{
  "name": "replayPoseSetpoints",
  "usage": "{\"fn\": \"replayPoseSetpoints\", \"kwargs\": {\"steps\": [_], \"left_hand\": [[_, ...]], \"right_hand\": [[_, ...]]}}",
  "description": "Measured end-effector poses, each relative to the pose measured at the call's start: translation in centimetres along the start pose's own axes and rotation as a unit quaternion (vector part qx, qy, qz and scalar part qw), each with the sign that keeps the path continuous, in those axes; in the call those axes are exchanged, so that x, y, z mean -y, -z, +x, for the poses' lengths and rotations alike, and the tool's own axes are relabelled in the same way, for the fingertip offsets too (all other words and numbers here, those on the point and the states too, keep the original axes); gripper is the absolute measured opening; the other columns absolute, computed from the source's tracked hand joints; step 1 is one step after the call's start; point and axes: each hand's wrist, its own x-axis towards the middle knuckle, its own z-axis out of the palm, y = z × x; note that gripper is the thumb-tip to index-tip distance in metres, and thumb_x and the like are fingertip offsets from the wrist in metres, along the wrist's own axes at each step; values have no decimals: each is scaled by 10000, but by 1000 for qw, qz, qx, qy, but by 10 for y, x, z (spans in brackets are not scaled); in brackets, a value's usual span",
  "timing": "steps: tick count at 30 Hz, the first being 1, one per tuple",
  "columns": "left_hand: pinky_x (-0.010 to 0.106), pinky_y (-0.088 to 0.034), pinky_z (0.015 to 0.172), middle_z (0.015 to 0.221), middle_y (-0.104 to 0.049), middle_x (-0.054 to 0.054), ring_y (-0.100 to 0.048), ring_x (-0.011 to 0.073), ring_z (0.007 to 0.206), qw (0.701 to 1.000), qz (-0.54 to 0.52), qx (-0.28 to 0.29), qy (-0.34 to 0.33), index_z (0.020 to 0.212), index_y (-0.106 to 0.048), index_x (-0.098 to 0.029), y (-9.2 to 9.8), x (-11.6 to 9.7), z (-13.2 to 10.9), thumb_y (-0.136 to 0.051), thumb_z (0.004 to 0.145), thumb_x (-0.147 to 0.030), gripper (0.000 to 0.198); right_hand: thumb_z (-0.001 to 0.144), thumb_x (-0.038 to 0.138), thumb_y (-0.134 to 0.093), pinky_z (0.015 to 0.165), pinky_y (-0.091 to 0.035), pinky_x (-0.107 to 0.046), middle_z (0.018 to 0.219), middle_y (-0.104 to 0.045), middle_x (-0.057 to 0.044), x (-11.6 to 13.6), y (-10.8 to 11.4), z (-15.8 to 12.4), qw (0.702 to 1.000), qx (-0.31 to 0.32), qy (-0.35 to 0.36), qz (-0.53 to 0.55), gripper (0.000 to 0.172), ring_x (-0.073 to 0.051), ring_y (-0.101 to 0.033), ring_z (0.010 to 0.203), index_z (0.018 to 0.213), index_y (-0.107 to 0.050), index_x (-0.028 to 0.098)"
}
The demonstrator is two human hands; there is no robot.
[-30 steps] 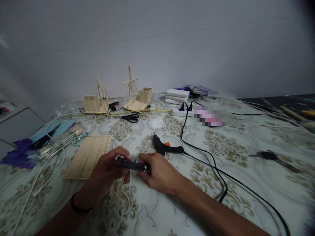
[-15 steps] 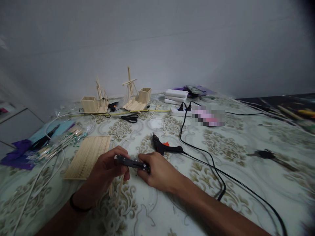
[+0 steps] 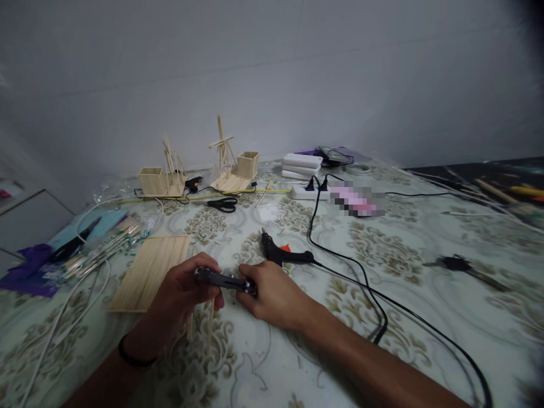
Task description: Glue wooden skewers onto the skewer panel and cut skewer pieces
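Observation:
My left hand (image 3: 189, 289) is closed, its fingers pinching a thin wooden stick (image 3: 211, 323) that hangs down below them. Beside those fingertips lies one end of a dark grey hand tool with shiny metal parts (image 3: 223, 280); its exact kind does not show clearly. Wrapped round the tool's other end is my right hand (image 3: 267, 289). Another pale stick (image 3: 190, 327) rests on the table under my left hand. Just beyond the hands lies a black glue gun (image 3: 289, 256) with an orange trigger. A flat panel of joined sticks (image 3: 148, 272) sits left of my left hand.
Two stick models with boxes (image 3: 153, 181) stand near the wall, with black scissors (image 3: 222, 204) in front. A power strip (image 3: 300, 193) feeds black cables (image 3: 352, 258) running down the right. Bagged sticks (image 3: 106, 246) lie left; a dark tool (image 3: 457, 264) lies right.
The stick under my left hand has swung from slanted to nearly upright. Both hands keep their hold on the stick and tool, and the view has shifted slightly.

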Motion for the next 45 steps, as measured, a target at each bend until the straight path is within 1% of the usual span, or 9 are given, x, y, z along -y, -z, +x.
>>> {"fn": "replayPoseSetpoints", "kwargs": {"steps": [6,12,21,25,28,30,37,41,45], "left_hand": [[222,-598,582,1019,-642,2,-725,111,615,1000,8,-14,-1,963,-809,-195,-2,-1,0,-919,796,-224,202],[213,-584,581,958,-662,-7,-714,110,615,1000,-1,-19,7,958,-784,-197,-3,-3,0,-923,795,-223,215],[224,-563,556,981,-663,5,-691,104,590,1000,7,-28,-6,932,-783,-179,1,4,2,-915,795,-217,195],[230,-541,570,877,-695,2,-680,118,594,999,11,-35,10,937,-788,-178,-2,3,1,-929,782,-244,220],[224,-522,586,755,-703,-14,-684,130,601,998,5,-51,37,1024,-786,-190,-4,2,0,-940,778,-268,301],[229,-524,601,775,-723,-9,-698,139,620,997,3,-63,41,1090,-775,-194,-4,2,1,-947,774,-279,370],[251,-551,642,712,-753,5,-732,177,663,997,22,-69,32,1086,-752,-175,0,2,3,-954,771,-290,392],[250,-586,680,768,-790,17,-756,176,698,995,37,-87,10,1083,-730,-191,-1,1,3,-956,764,-264,398],[245,-620,634,867,-766,10,-753,165,678,991,66,-112,-30,1058,-722,-203,-5,-3,4,-987,703,-258,447]], "right_hand": [[842,286,-686,618,-312,-283,724,-687,-55,-1,-1,1,1000,-10,1,-9,99,-185,-581,664,810,-670,193],[837,281,-701,614,-304,-282,720,-684,-47,-3,-1,1,1000,-20,2,-10,106,-179,-571,659,796,-651,197],[826,276,-716,610,-292,-281,713,-686,-38,-3,1,-1,1000,-29,1,-7,120,-175,-572,651,782,-633,200],[818,268,-710,612,-286,-288,699,-683,-41,-4,2,0,999,-35,-2,-9,121,-186,-584,652,770,-620,203],[812,258,-706,617,-283,-295,699,-684,-41,-5,3,0,999,-46,-2,-7,130,-193,-594,659,759,-598,208],[801,245,-707,628,-290,-296,729,-701,-47,-6,2,0,998,-55,-2,-6,133,-199,-608,676,764,-585,211],[789,194,-689,662,-355,-284,817,-721,-45,-9,-1,-1,995,-98,1,10,135,-208,-637,745,829,-563,224],[777,185,-682,698,-390,-292,868,-723,-55,-11,-1,0,993,-116,10,15,149,-218,-642,781,871,-573,223],[759,171,-676,740,-402,-312,945,-723,-77,-12,-2,0,992,-127,23,12,190,-240,-642,844,919,-586,219]]}}
